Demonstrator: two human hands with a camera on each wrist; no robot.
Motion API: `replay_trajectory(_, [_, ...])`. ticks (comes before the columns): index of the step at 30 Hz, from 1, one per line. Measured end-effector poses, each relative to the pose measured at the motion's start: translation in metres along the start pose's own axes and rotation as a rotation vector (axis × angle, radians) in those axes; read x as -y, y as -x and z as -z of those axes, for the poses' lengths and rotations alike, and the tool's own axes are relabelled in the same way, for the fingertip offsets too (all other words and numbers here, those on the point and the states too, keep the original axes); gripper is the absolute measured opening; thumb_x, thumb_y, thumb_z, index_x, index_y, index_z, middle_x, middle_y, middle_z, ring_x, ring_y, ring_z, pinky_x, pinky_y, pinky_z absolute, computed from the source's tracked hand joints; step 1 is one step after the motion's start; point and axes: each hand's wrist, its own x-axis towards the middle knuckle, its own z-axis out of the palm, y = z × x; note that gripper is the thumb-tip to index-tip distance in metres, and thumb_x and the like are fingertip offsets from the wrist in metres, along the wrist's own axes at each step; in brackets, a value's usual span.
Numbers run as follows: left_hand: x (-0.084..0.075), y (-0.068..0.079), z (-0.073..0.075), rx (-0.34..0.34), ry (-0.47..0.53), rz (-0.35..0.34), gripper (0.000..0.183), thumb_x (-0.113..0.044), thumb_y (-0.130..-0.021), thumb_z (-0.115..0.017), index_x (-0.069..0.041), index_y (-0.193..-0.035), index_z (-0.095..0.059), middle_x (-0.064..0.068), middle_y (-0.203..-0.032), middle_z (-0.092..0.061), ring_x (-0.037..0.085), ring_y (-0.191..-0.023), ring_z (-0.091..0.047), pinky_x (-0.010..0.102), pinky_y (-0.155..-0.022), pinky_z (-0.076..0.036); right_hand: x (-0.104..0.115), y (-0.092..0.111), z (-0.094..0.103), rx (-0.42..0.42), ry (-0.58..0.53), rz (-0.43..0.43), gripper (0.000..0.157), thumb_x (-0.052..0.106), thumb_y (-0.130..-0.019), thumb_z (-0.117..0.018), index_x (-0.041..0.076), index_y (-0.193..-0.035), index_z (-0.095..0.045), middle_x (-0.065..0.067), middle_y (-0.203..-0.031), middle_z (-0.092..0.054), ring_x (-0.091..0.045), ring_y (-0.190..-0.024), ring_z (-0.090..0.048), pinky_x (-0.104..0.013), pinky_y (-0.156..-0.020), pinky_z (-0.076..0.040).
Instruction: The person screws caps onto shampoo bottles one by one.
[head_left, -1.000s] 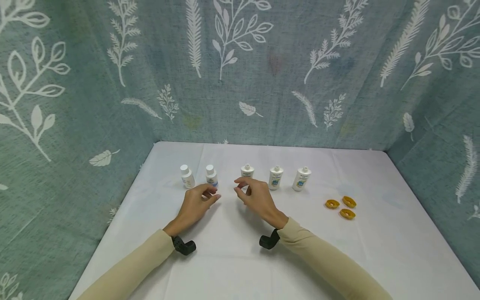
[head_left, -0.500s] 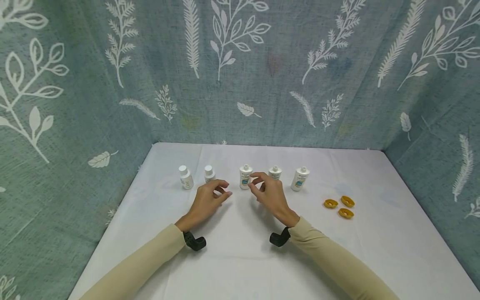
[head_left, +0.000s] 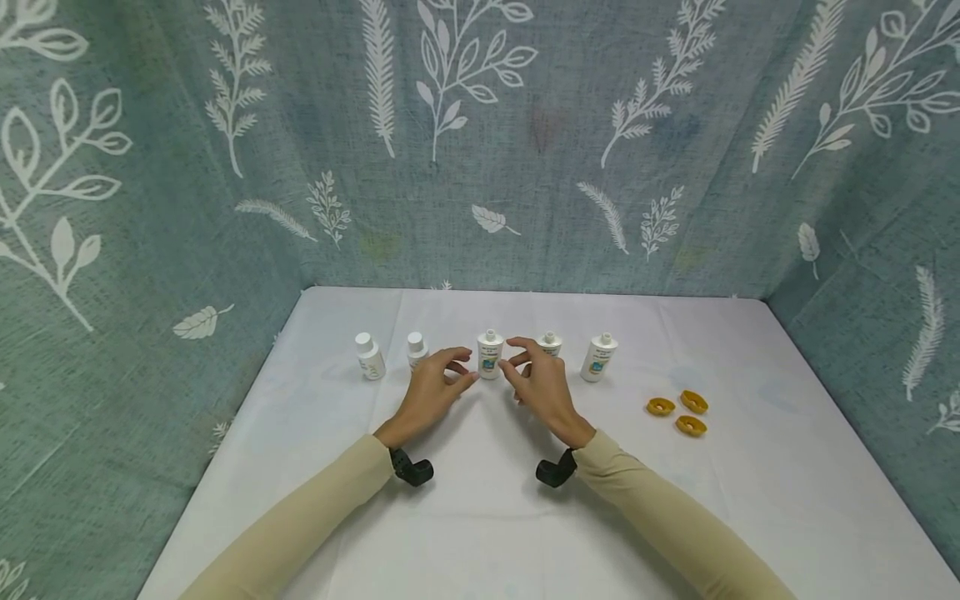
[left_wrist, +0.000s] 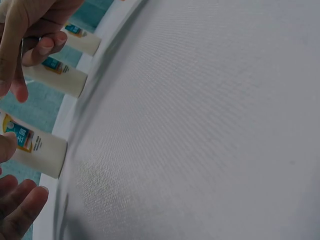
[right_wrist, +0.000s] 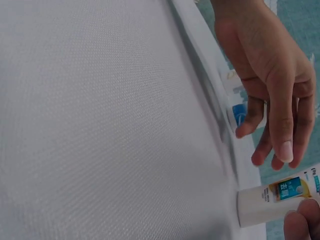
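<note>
A white bottle (head_left: 490, 357) with an uncapped narrow neck and a blue-yellow label stands upright between my hands. My left hand (head_left: 429, 390) is at its left, thumb and fingers spread apart and nothing held. On the other side, my right hand (head_left: 545, 387) curves loosely with its thumb and index finger parted near the bottle. Behind that right hand another uncapped bottle (head_left: 550, 340) is partly covered. The right wrist view shows the left hand (right_wrist: 275, 85) reaching down beside the labelled bottle (right_wrist: 270, 197), with right fingertips (right_wrist: 297, 226) at its near side.
Two white-capped bottles stand at the left, one upright (head_left: 370, 358) and one partly behind my left hand (head_left: 417, 346). A third uncapped bottle (head_left: 599, 358) is at the right. Several orange ring-like pieces (head_left: 691, 426) lie farther right on the white cloth (head_left: 480, 533), before a leaf-patterned curtain (head_left: 675, 267).
My left hand has moved right, from the capped bottles to the middle bottle. My right hand has shifted right, off the middle bottle and over the one beside it. No bottle has moved.
</note>
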Motion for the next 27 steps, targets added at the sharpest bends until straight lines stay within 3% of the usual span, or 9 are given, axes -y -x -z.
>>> replay_trajectory(8, [0.004,-0.011,-0.006,-0.01,0.004,-0.03,0.046,-0.023,-0.097,-0.076,-0.002,-0.135,-0.062,0.012,-0.129,-0.067,0.021,-0.105,-0.07,0.03,-0.077,-0.061,0.0,-0.004,-0.009,0.005,-0.009,-0.034,0.048,0.02,-0.099,-0.073,0.001,-0.14,-0.057,-0.009,-0.094,-0.075,-0.007,-0.043,-0.058,-0.027,-0.039,-0.049])
replay_trajectory(19, [0.008,-0.019,-0.01,0.001,0.013,-0.024,0.047,-0.026,-0.096,-0.077,-0.004,-0.135,-0.064,0.01,-0.128,-0.068,0.02,-0.104,-0.07,0.031,-0.078,-0.061,0.001,-0.009,-0.019,0.002,-0.017,-0.047,0.045,0.021,-0.101,-0.07,-0.001,-0.139,-0.057,-0.01,-0.092,-0.075,-0.007,-0.042,-0.058,-0.027,-0.039,-0.049])
replay_trajectory(27, [0.009,-0.023,-0.012,0.013,0.03,-0.077,0.044,-0.024,-0.096,-0.077,-0.01,-0.136,-0.066,0.006,-0.125,-0.07,0.022,-0.104,-0.07,0.033,-0.078,-0.061,0.0,-0.012,-0.023,-0.008,-0.024,-0.042,0.043,0.024,-0.101,-0.07,-0.002,-0.134,-0.06,-0.011,-0.089,-0.074,-0.006,-0.043,-0.058,-0.026,-0.04,-0.049])
